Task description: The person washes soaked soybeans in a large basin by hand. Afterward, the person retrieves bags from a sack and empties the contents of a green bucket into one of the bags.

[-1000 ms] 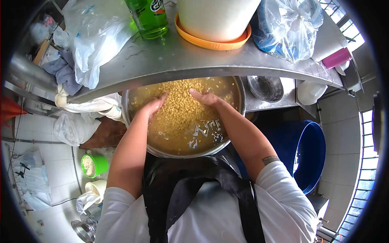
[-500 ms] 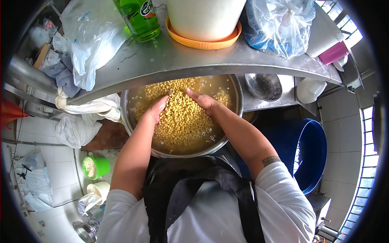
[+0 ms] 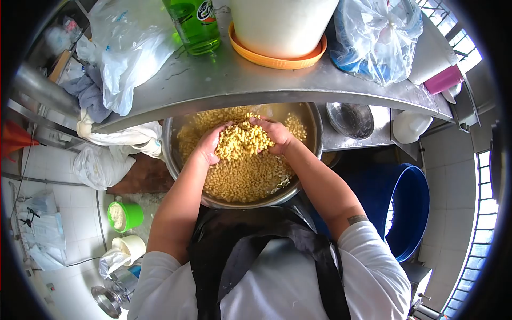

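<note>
A wide metal basin (image 3: 168, 154) holds cloudy water and a mass of yellow kernels (image 3: 234, 181) that look like corn. My left hand (image 3: 209, 143) is cupped at the left side of a raised heap of the kernels. From the right, my right hand (image 3: 276, 134) curls around the same heap, so the two hands hold it between them. Kernels hide most of the fingertips. Loose pale bits float near the basin's right side.
A metal shelf (image 3: 229, 85) overhangs the basin's far edge, bearing a green bottle (image 3: 194, 29), a white bucket (image 3: 282, 26) and plastic bags (image 3: 376, 40). A dark metal bowl (image 3: 350, 120) lies right of the basin. A blue barrel (image 3: 408, 213) stands at the right, a green bucket (image 3: 130, 216) at lower left.
Both hands have come up and gathered a heap of kernels between them; before, they lay at the sides of the pile. The view has shifted slightly.
</note>
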`<state>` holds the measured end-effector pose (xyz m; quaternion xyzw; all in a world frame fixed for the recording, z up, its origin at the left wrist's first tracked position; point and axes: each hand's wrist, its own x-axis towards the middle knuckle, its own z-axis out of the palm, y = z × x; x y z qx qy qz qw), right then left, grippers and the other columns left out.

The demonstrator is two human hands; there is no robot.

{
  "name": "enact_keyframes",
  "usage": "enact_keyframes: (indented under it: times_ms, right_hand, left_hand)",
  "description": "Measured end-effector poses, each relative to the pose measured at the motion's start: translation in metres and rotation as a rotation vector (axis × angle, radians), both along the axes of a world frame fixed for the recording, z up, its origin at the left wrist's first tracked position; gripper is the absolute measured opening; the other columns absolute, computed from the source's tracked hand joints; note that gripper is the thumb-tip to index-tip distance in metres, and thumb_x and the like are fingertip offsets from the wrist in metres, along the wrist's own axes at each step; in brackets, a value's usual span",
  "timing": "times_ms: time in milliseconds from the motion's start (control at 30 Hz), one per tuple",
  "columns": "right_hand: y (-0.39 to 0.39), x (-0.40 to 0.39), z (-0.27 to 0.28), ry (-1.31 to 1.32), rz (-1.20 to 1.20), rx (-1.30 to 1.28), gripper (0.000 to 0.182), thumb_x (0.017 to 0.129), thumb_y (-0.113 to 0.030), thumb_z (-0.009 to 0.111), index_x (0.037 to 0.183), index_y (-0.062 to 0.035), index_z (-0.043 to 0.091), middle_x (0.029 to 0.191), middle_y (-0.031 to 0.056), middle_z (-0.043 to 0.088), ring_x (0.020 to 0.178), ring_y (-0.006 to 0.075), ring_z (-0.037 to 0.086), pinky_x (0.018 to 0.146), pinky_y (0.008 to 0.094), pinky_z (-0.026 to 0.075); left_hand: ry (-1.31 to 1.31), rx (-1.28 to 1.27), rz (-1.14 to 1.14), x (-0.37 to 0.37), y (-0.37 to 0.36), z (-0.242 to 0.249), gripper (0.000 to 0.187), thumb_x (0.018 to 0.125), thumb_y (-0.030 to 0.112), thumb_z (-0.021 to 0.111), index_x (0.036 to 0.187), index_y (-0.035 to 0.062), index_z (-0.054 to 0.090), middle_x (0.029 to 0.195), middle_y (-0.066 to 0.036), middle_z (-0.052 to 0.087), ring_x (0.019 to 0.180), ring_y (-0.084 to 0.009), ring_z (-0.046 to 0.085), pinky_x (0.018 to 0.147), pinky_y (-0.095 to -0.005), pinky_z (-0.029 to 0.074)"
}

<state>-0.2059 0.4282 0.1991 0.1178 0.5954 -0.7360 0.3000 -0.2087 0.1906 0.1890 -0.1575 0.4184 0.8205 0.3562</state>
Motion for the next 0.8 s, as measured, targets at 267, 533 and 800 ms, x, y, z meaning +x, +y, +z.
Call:
enact_keyframes:
  times_ms: [267,533,800]
  right_hand:
    - [-0.011,0.005,0.019,0.208,-0.123,0.198,0.077,0.097,-0.038,0.072,0.153,0.0072,0.045,0.148,0.0243,0.057,0.142,0.0285,0.051,0.111,0.0385,0.043]
    - [0.018,0.038,0.088,0.832,0.462,0.934,0.066,0.093,-0.045,0.073,0.142,-0.0034,0.058,0.146,0.0273,0.056,0.132,0.0422,0.058,0.112,0.0470,0.047]
    - [0.044,0.070,0.083,0.447,0.907,1.071,0.103,0.079,-0.051,0.085,0.160,-0.0127,0.035,0.160,0.0318,0.037,0.141,0.0448,0.050,0.117,0.0486,0.042]
  left_hand:
    - [0.307,-0.397,0.100,0.008,0.000,0.023,0.090,0.094,0.052,0.075,0.155,-0.0045,0.041,0.159,-0.021,0.046,0.147,-0.0317,0.042,0.120,-0.0434,0.034]
    - [0.783,-0.962,-0.304,0.032,-0.025,0.071,0.055,0.100,0.034,0.067,0.139,-0.0041,0.059,0.136,-0.026,0.066,0.130,-0.0341,0.061,0.110,-0.0390,0.046]
    - [0.785,-1.558,-0.686,0.060,-0.049,0.081,0.073,0.099,0.048,0.065,0.148,-0.0041,0.049,0.152,-0.029,0.050,0.141,-0.0410,0.050,0.116,-0.0458,0.042]
